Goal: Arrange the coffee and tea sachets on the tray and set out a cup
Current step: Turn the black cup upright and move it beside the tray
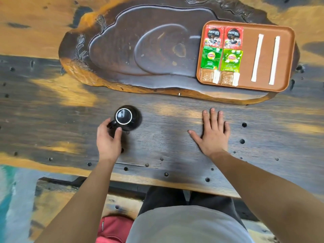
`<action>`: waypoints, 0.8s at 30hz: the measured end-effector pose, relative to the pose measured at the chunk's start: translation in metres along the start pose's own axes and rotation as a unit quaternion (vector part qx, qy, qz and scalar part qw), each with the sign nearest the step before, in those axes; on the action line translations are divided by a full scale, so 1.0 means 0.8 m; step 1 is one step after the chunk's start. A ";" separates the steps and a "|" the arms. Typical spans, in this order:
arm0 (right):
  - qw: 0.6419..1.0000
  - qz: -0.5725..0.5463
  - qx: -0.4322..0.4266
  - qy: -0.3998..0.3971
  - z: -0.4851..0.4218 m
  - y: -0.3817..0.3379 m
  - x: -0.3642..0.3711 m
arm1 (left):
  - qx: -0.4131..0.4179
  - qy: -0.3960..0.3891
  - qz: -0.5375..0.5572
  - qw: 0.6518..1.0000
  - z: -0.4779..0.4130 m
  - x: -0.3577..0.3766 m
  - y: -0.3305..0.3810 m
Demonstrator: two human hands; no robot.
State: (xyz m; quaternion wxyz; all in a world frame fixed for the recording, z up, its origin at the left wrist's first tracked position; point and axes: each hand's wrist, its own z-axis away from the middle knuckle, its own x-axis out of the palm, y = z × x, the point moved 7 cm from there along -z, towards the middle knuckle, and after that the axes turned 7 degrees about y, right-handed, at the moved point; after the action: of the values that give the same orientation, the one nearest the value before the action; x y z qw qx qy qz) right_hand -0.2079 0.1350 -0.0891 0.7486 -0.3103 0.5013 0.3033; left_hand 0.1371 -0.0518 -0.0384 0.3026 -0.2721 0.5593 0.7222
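A black cup (127, 118) stands upside down on the wooden table, its white-ringed base facing up. My left hand (108, 137) grips its handle from the near side. My right hand (213, 133) lies flat on the table with fingers spread, holding nothing. At the far right a brown tray (249, 55) holds two red coffee sachets (223, 37), two green tea sachets (221, 59) below them, and two small brown sachets (219, 77) at its near edge. Two long white stick packets (265, 58) lie side by side on the tray's right half.
The tray rests on the right end of a large dark carved wooden tea board (149, 50). The table (166, 137) has several small holes along its near side. A bench and a red bag (114, 228) sit below, beside my lap.
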 end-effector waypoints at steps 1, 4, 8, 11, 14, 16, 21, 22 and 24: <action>1.000 0.001 0.000 0.001 0.000 0.000 0.000 | 0.000 0.002 0.001 1.000 -0.004 -0.002 -0.004; 1.000 0.003 0.002 0.003 0.000 0.000 0.001 | -0.008 0.008 0.003 1.000 -0.017 -0.005 -0.014; 1.000 0.004 0.003 0.007 0.000 -0.001 0.002 | 0.024 0.002 -0.011 1.000 -0.026 -0.003 -0.014; 1.000 0.003 0.003 0.010 -0.001 -0.001 0.000 | 0.066 0.016 -0.021 0.997 -0.022 -0.004 0.000; 1.000 0.005 0.002 0.012 -0.001 -0.001 0.000 | 0.061 0.026 0.001 0.998 -0.017 -0.002 0.003; 1.000 0.005 0.003 0.017 0.000 -0.001 -0.001 | 0.025 0.031 0.039 0.998 -0.013 -0.002 0.004; 1.000 0.004 0.005 0.021 0.000 -0.002 -0.002 | -0.061 -0.005 0.164 0.985 0.011 0.015 0.031; 1.000 0.004 0.006 0.022 -0.001 -0.002 -0.002 | -0.088 -0.022 0.199 0.976 0.016 0.022 0.033; 1.000 0.005 0.008 0.023 -0.001 -0.001 -0.002 | -0.152 -0.057 0.253 0.954 0.022 0.038 0.035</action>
State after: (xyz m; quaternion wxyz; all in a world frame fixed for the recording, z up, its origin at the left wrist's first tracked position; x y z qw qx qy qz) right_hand -0.2079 0.1339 -0.0878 0.7379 -0.3088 0.5221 0.2959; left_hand 0.0950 -0.0362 -0.0384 0.0964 -0.1230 0.4751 0.8659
